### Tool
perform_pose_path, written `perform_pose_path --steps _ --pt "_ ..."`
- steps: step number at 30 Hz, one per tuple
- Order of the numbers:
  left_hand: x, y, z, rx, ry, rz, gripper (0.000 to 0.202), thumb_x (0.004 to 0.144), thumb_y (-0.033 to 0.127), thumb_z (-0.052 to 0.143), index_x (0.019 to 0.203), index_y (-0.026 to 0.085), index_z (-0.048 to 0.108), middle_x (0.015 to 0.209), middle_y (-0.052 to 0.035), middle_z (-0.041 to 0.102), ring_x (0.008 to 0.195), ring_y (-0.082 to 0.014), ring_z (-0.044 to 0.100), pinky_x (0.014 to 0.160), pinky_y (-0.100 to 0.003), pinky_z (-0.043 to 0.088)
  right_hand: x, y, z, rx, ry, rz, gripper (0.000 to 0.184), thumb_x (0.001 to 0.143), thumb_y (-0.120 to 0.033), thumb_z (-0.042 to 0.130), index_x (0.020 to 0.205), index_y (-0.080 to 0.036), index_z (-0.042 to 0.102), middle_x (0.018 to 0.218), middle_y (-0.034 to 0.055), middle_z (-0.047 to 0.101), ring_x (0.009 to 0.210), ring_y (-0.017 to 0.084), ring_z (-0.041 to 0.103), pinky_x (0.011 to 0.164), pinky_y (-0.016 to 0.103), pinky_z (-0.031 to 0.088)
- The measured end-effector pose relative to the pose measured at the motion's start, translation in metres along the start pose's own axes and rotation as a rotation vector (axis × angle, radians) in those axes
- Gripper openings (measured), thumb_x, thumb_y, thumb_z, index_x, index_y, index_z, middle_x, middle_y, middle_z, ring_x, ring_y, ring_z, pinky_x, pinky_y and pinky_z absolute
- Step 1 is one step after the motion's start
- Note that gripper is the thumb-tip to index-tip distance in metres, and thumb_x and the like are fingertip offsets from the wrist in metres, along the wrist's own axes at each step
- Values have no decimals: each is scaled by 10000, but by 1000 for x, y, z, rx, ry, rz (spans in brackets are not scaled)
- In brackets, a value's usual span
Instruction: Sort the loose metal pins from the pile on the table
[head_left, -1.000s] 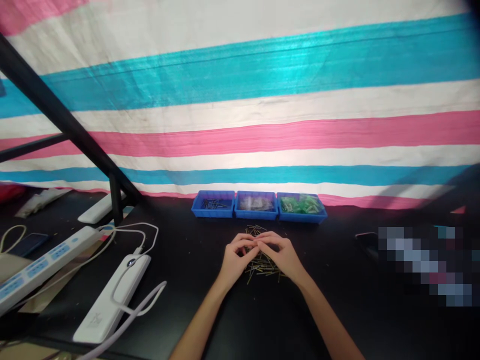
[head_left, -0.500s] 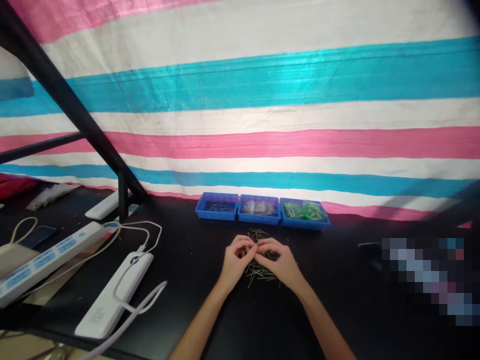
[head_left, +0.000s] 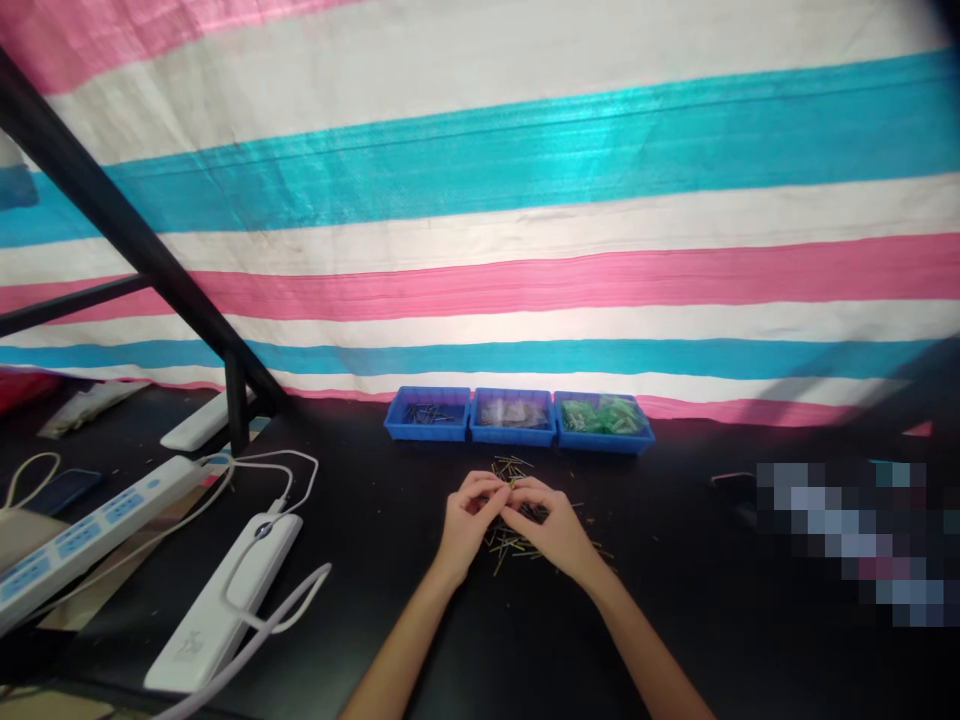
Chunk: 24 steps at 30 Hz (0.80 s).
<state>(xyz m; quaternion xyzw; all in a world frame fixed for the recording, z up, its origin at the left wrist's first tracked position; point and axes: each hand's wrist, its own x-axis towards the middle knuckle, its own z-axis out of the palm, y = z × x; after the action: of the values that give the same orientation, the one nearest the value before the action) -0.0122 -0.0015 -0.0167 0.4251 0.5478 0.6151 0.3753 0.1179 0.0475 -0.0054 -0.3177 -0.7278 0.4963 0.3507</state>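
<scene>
Above a loose pile of thin yellowish and dark pieces point(head_left: 513, 544), perhaps screws or nails, my two hands meet at the fingertips. My left hand point(head_left: 466, 522) is closed in a pinch of thumb and fingers. My right hand point(head_left: 553, 525) pinches the same way, its fingertips touching those of the left. Whatever lies between the fingers is too small and too covered to name. Part of the pile is hidden beneath the hands; some pieces show behind them and to the right.
Beyond the pile, a row holds a blue bin point(head_left: 428, 432) with dark thin pieces, a second bin point(head_left: 513, 436) with greyish-clear pieces, and a third point(head_left: 604, 441) with green ones. Leftward lie a white power bank point(head_left: 217, 610), cables and a power strip point(head_left: 97, 525); a black frame point(head_left: 176, 290) slants above.
The view has turned slightly, so the bins appear a little further left. Both hands stay pinched together over the pile, with only small finger shifts; more pieces show beside the right hand.
</scene>
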Motion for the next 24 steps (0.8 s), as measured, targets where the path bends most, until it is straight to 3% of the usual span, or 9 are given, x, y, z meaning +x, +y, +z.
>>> perform_pose_path --steps 8,13,24 --pt "-2 2 1 -76 -14 -67 183 706 321 656 675 141 677 874 -52 561 748 -140 542 632 -238 432 1 4 0 32 18 22 130 725 -271 622 658 -183 690 870 45 629 787 163 595 731 274 463" --pt "-2 2 2 -86 0 -70 146 685 285 676 677 140 669 864 -47 553 783 -148 542 690 -248 432 1 5 -3 -17 27 7 117 709 -238 620 630 -172 677 850 47 631 768 158 590 706 269 456" --pt "0 -3 -2 -49 47 -38 126 688 261 668 657 144 632 847 -30 530 759 -124 523 658 -219 416 2 8 -6 -23 61 4 132 734 -282 617 699 -193 708 858 56 644 797 174 608 733 295 477"
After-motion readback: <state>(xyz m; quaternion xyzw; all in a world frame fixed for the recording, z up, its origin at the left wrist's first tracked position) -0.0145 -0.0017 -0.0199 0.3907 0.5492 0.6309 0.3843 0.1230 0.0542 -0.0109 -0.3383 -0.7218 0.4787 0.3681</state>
